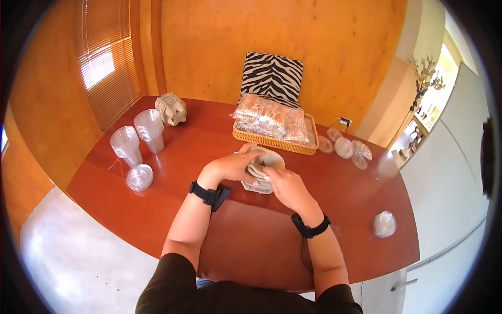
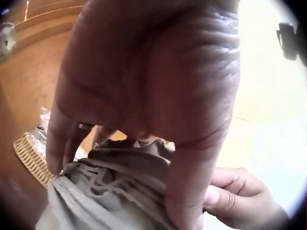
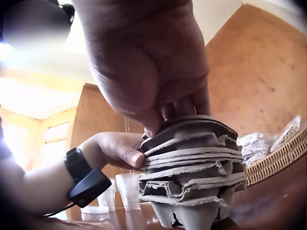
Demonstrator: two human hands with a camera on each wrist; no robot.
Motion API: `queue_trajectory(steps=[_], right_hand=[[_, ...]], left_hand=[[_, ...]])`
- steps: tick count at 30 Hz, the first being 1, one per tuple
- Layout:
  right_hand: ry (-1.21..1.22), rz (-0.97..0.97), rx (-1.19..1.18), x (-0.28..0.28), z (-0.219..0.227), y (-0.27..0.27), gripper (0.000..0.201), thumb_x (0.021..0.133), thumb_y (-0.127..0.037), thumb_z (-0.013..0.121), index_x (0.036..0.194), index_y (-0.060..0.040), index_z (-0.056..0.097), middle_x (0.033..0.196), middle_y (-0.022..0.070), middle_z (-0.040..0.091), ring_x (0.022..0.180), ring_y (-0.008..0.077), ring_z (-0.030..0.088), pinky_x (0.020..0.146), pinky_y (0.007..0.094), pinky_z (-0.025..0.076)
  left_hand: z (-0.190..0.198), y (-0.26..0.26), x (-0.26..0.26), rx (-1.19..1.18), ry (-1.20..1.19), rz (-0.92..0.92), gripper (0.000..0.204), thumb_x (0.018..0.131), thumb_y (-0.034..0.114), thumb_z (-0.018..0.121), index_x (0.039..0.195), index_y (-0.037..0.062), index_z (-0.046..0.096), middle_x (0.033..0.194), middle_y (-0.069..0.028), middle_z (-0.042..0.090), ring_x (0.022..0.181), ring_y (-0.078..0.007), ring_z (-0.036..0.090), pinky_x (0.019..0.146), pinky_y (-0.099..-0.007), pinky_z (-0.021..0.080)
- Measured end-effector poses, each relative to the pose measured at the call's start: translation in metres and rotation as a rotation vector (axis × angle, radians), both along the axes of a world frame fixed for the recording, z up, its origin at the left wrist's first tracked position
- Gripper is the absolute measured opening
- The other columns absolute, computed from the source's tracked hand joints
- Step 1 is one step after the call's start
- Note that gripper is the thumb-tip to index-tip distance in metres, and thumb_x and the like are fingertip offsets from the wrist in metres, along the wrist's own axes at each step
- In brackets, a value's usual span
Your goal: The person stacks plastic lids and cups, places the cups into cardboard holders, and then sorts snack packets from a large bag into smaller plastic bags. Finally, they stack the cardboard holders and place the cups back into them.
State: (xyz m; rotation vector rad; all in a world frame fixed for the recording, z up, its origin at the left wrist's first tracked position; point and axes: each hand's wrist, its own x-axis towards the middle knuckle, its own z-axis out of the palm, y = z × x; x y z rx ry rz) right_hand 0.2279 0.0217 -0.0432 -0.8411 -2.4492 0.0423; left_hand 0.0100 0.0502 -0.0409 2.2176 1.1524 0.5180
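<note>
A stack of grey molded-pulp cup carriers (image 3: 192,167) stands on the table in front of the person, its ragged edges layered one over another. From the left, the left hand (image 1: 230,168) grips the stack, thumb on the near side and the other fingers over the far side, as the left wrist view shows. The right hand (image 1: 288,187) pinches the rim of the top carrier, with the thumb on the near edge; in the right wrist view its other fingertips are hidden behind that rim. Both hands are close together at the upper layers.
Behind the stack is a wicker basket (image 1: 274,144) of plastic-wrapped packets (image 1: 266,116). Nested clear cups (image 1: 149,125) and lids (image 1: 139,178) stand left, near another pulp carrier stack (image 1: 171,109). More lids (image 1: 343,147) lie right, with a lid stack (image 1: 385,224) near the right edge.
</note>
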Motion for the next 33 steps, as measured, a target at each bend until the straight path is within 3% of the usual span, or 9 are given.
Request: queue_trajectory(steps=[6,9,14,20,21,24,27,30,33], right_hand=[[0.006,0.016,0.115,-0.007,0.000,-0.007,0.026,0.081,-0.004,0.058,0.106,-0.0040,0.054,0.089,0.0120,0.062,0.072,0.0295,0.063,0.059,0.0374,0.052],[0.028,0.003,0.088,-0.007,-0.001,-0.006,0.029,0.080,-0.005,0.060,0.108,-0.0054,0.053,0.088,0.0118,0.061,0.071,0.0298,0.063,0.059,0.0376,0.052],[0.056,-0.008,0.133,-0.002,-0.004,-0.001,0.029,0.074,-0.001,0.058,0.103,-0.0053,0.055,0.083,0.0082,0.057,0.070,0.0271,0.061,0.057,0.0356,0.050],[0.228,-0.146,0.536,0.002,0.012,0.009,0.020,0.073,-0.001,0.058,0.092,-0.0065,0.056,0.084,0.0090,0.055,0.085,0.0275,0.058,0.072,0.0370,0.047],[0.271,-0.189,0.422,0.006,0.012,0.009,0.025,0.072,0.003,0.059,0.096,-0.0042,0.057,0.090,0.0134,0.057,0.092,0.0317,0.055,0.079,0.0405,0.045],[0.152,-0.453,0.364,0.025,0.004,0.027,0.024,0.072,0.005,0.057,0.094,-0.0043,0.056,0.088,0.0126,0.056,0.090,0.0316,0.056,0.076,0.0403,0.045],[0.007,-0.447,0.330,0.050,-0.025,0.053,0.019,0.075,0.001,0.054,0.092,-0.0059,0.057,0.085,0.0102,0.057,0.087,0.0295,0.057,0.074,0.0395,0.047],[-0.153,-0.466,0.147,0.070,-0.053,0.074,0.018,0.077,-0.003,0.055,0.095,-0.0067,0.058,0.087,0.0097,0.059,0.088,0.0285,0.059,0.076,0.0408,0.048],[-0.208,-0.457,0.121,0.078,-0.063,0.073,0.023,0.077,-0.006,0.062,0.100,-0.0068,0.059,0.090,0.0121,0.060,0.092,0.0289,0.059,0.079,0.0415,0.048]], left_hand=[[0.012,-0.014,-0.002,0.027,0.019,0.099,0.110,0.060,0.008,0.081,0.147,0.0083,0.014,0.142,-0.0232,0.032,0.131,-0.0324,0.037,0.105,-0.0357,0.037],[0.003,-0.008,-0.003,0.038,-0.071,0.055,0.114,0.060,0.006,0.081,0.148,0.0078,0.009,0.137,-0.0243,0.040,0.130,-0.0337,0.038,0.104,-0.0364,0.037],[0.022,-0.023,0.001,-0.009,0.048,0.132,0.116,0.061,0.011,0.083,0.148,0.0067,0.007,0.139,-0.0253,0.037,0.130,-0.0359,0.037,0.106,-0.0375,0.034],[0.037,-0.038,0.005,0.243,0.062,0.208,0.115,0.060,0.019,0.085,0.147,0.0058,0.011,0.142,-0.0224,0.034,0.132,-0.0363,0.035,0.108,-0.0395,0.032],[0.038,-0.039,0.006,0.309,0.059,0.215,0.114,0.060,0.020,0.085,0.147,0.0057,0.013,0.143,-0.0217,0.034,0.132,-0.0362,0.034,0.109,-0.0398,0.032],[0.036,-0.040,0.005,0.406,0.082,0.056,0.092,0.062,0.021,0.083,0.139,0.0035,0.035,0.137,-0.0196,0.042,0.128,-0.0367,0.039,0.105,-0.0415,0.035],[0.038,-0.041,0.016,0.319,0.274,-0.045,0.055,0.070,0.020,0.077,0.118,0.0034,0.057,0.118,-0.0175,0.058,0.113,-0.0361,0.051,0.095,-0.0419,0.041],[0.011,-0.028,0.023,0.241,0.298,-0.035,0.030,0.076,0.016,0.070,0.103,0.0042,0.064,0.095,-0.0160,0.066,0.094,-0.0357,0.059,0.083,-0.0422,0.045],[0.013,-0.034,0.022,0.228,0.193,0.005,0.023,0.080,0.012,0.064,0.101,0.0049,0.064,0.087,-0.0168,0.066,0.085,-0.0359,0.061,0.076,-0.0410,0.048]])
